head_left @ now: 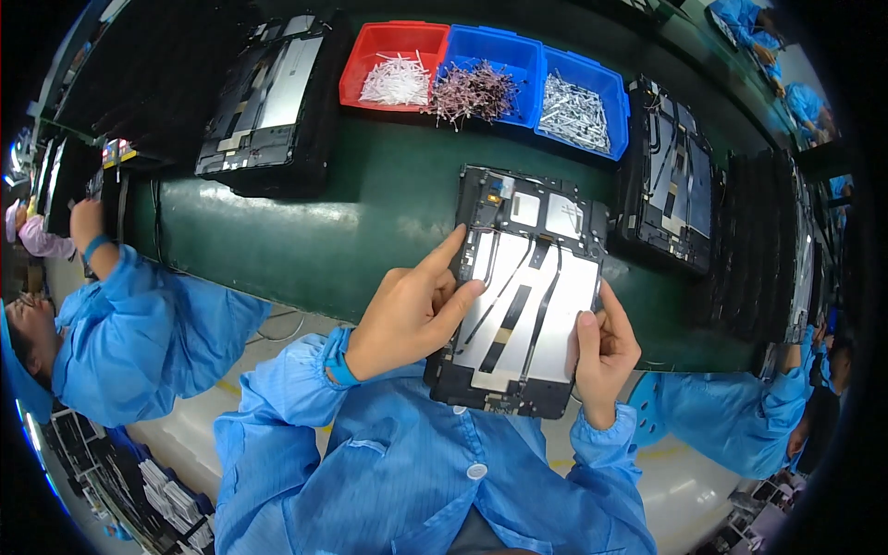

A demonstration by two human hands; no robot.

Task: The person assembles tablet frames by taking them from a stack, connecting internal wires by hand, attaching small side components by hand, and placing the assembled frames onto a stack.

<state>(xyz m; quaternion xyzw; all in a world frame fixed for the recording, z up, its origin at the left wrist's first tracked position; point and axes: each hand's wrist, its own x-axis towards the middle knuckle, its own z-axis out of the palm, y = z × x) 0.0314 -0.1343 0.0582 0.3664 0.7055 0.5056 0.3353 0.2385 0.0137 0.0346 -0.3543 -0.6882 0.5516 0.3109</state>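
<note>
Between my two hands is an opened tablet body (555,305), tilted, with a silver metal plate, black cables and a dark frame showing. My left hand (407,310) grips its left edge, forefinger stretched along the upper side and thumb on the inner face. On the right edge, my right hand (606,347) holds it with the thumb on the rim and the fingers curled behind. The lower end of the body hangs over the bench's near edge, close to my blue smock. A blue band circles my left wrist.
Past the tablet stand a red bin (356,65) of white strips, a blue bin (523,60) of thin brownish parts and another blue bin (615,111) of silvery strips. Stacks of tablet bodies (268,102) flank the green bench (388,213). A co-worker's sleeve (139,324) is at left.
</note>
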